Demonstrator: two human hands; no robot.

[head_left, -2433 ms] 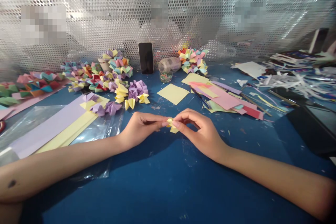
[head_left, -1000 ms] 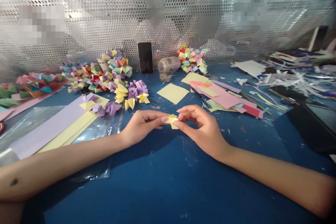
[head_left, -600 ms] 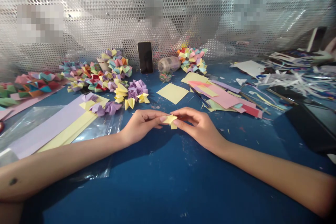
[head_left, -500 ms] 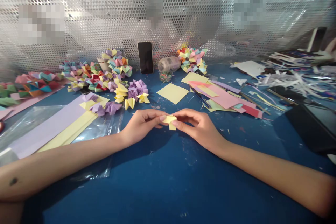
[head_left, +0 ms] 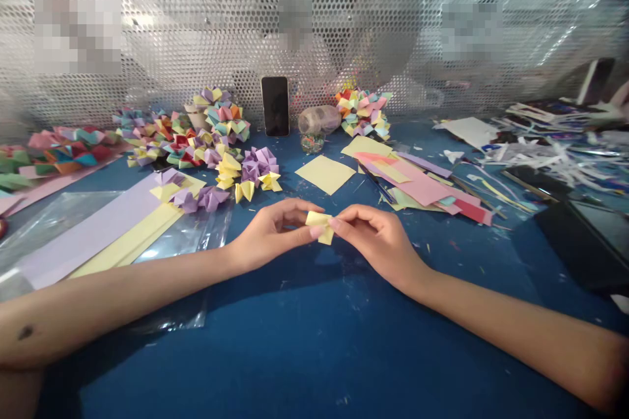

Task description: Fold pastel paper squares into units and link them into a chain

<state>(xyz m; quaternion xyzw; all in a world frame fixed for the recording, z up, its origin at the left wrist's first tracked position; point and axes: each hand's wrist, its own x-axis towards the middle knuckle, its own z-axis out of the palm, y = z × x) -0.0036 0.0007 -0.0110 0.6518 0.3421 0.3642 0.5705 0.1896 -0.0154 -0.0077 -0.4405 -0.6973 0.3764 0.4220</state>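
Observation:
A small folded piece of yellow paper (head_left: 319, 219) is held up between both hands over the blue table (head_left: 314, 340). My left hand (head_left: 275, 230) pinches it from the left, thumb in front and fingers behind. From the right, my right hand (head_left: 381, 239) grips its edge between thumb and forefinger. Part of the paper is covered by the fingertips. Just beyond the hands lies a flat square of yellow paper (head_left: 325, 175). Folded yellow paper pieces (head_left: 244, 190) and purple ones (head_left: 210, 198) stand to the left of it.
Purple and yellow strips (head_left: 98, 229) lie on a plastic bag at left. Behind stand folded-paper clusters (head_left: 363, 114), a phone (head_left: 275, 106) and a tipped jar (head_left: 322, 119). Pink paper strips (head_left: 403, 177), a pen and a dark flat object (head_left: 584, 242) are at right, with scraps farther back.
My left thumb has moved right across the front of the yellow paper. The paper is turned slightly, showing more of its upper left part. The right hand stays pinched at its edge.

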